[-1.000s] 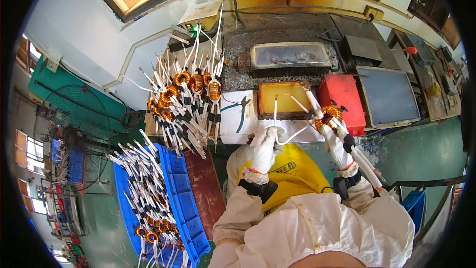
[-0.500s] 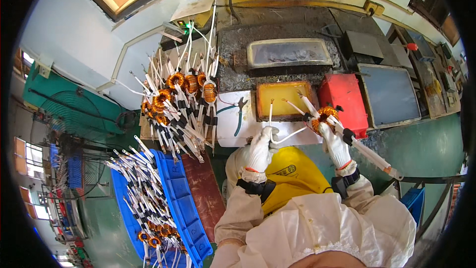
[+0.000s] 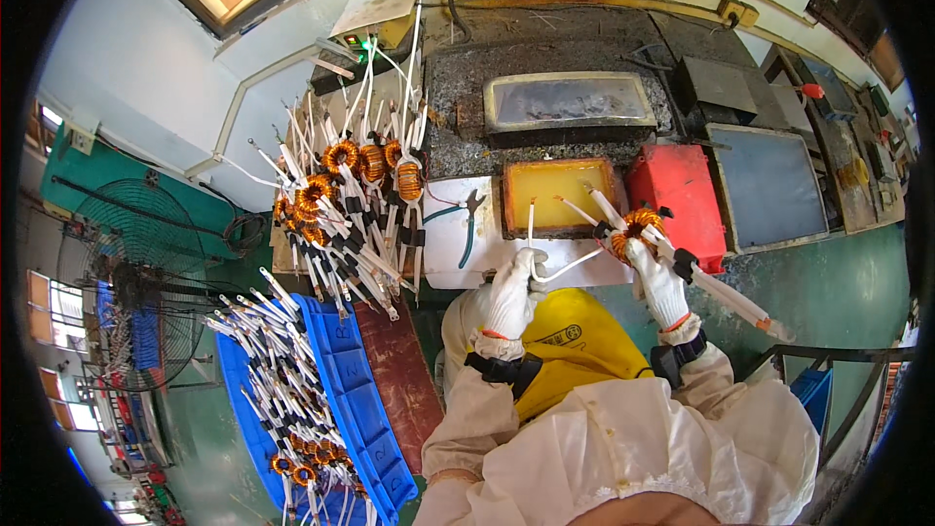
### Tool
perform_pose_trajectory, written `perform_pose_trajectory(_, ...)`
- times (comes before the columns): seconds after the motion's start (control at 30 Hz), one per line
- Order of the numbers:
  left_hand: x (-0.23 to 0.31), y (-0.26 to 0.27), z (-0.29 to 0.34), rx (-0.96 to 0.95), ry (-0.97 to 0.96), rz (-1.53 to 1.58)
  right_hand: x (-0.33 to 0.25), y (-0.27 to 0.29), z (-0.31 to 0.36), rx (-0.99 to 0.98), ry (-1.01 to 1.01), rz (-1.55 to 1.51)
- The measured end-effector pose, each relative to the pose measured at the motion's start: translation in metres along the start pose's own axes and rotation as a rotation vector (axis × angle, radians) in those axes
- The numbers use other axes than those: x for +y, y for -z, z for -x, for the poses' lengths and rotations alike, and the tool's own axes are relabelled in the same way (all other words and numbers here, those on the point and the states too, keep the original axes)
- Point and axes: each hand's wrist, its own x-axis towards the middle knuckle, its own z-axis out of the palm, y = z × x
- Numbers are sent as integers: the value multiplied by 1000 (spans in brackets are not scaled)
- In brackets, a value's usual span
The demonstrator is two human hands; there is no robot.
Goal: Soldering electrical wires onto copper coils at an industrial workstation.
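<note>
My gloved right hand (image 3: 659,287) is closed around a toroidal copper coil (image 3: 641,225) with several white-sleeved leads and black sleeves. Between the closed fingers of my gloved left hand (image 3: 512,294) is one white-sleeved lead (image 3: 568,268), bent, with its bare tip pointing up. That lead runs across toward the coil. Just beyond both hands lies a shallow rectangular tray (image 3: 508,209) of yellow liquid, and other lead tips from the coil reach over its near right part. Whether any tip touches the liquid, I cannot tell.
Many similar coils (image 3: 314,193) are heaped at left, with more in a blue crate (image 3: 365,399) below. Pliers (image 3: 469,229) lie left of the tray. A red box (image 3: 672,200) stands right of it. Behind is a rectangular metal-surfaced pot (image 3: 570,102); a grey-filled tray (image 3: 769,185) sits farther right.
Both hands keep their hold on the coil and lead, almost in the same place. The view has shifted very slightly.
</note>
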Motion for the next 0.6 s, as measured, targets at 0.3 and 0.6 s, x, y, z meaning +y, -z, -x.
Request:
perform_pose_trajectory(0.3,-2,-3,7,27,-7,-16,-9,17,2,-213,-419,-142)
perform_pose_trajectory(0.6,15,-20,5,-180,-58,126,-21,37,-26,-171,-595,-337)
